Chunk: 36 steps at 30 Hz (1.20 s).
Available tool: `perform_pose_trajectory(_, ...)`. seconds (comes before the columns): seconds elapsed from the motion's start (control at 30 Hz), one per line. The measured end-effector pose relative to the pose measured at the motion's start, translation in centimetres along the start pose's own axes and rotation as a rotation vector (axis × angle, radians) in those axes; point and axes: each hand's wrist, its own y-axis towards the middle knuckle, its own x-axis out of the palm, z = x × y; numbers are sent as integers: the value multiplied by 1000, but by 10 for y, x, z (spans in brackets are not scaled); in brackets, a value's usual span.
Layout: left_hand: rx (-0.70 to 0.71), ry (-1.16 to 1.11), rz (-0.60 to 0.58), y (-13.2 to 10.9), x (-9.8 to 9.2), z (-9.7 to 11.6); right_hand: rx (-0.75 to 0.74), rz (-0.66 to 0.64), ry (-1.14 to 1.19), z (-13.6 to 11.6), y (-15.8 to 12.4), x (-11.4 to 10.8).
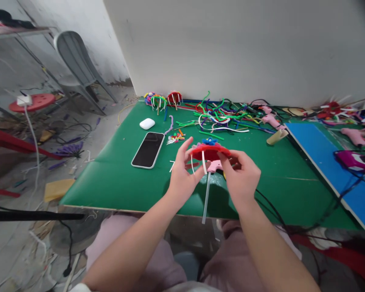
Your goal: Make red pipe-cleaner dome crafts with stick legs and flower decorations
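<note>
Both my hands hold a small red pipe-cleaner umbrella above the green table. It has a blue flower on top, white ribs hanging from the rim and a white stick pointing down towards me. My left hand pinches the left rim with its fingers curled. My right hand grips the right rim from the side. A pink glue gun lies on the table just behind the umbrella, partly hidden.
A phone and a white earbud case lie left of my hands. Two finished umbrellas and a tangle of coloured pipe cleaners fill the table's back. A blue board and more pink glue guns are at right.
</note>
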Motion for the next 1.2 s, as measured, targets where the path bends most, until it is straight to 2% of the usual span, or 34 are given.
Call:
perform_pose_trajectory(0.23,44,315,-115,-2,-6,3,-195,96,-201,14,11,-10)
perform_pose_trajectory(0.43,77,318,-145,-4,-14,10,-229,102,-237,17,16,-13)
perform_pose_trajectory(0.6,40,323,-114,4,-22,11,-220,51,-222,17,17,-13)
perform_pose_trajectory(0.77,51,520,-81,9,-23,8,-212,-19,-204,17,15,-12)
perform_pose_trajectory(0.9,131,672,-42,9,-22,4,-227,-53,-177,16,14,-10)
perform_pose_trajectory(1.2,300,818,2,7,-21,-1,-214,-94,-111,11,9,-4)
